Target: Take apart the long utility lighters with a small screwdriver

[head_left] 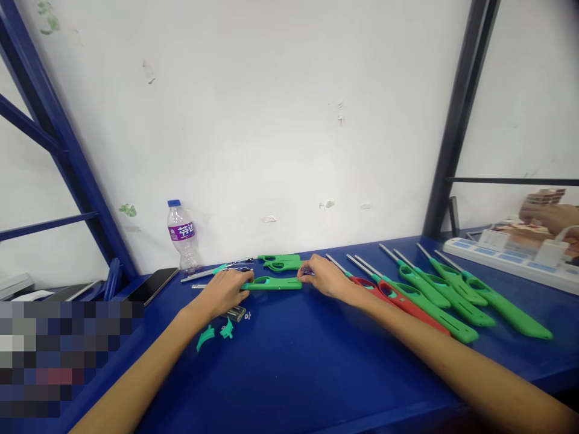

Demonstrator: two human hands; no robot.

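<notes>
On the blue table (289,367) a green lighter handle shell (272,283) lies flat between my hands. My left hand (226,291) is closed on its left end. My right hand (326,278) is closed at its right end, pinching a small part I cannot make out. A second green shell (281,262) lies just behind. Two small green trigger pieces (213,334) and a small metal part (236,313) lie below my left hand. A metal rod with a green end (217,270) lies behind my left hand.
Several finished green and red long-nosed lighters (434,295) lie in a row at the right. A water bottle (183,236) and a dark phone (152,286) stand at the back left. A white power strip (511,263) and another person's hand (549,217) are far right.
</notes>
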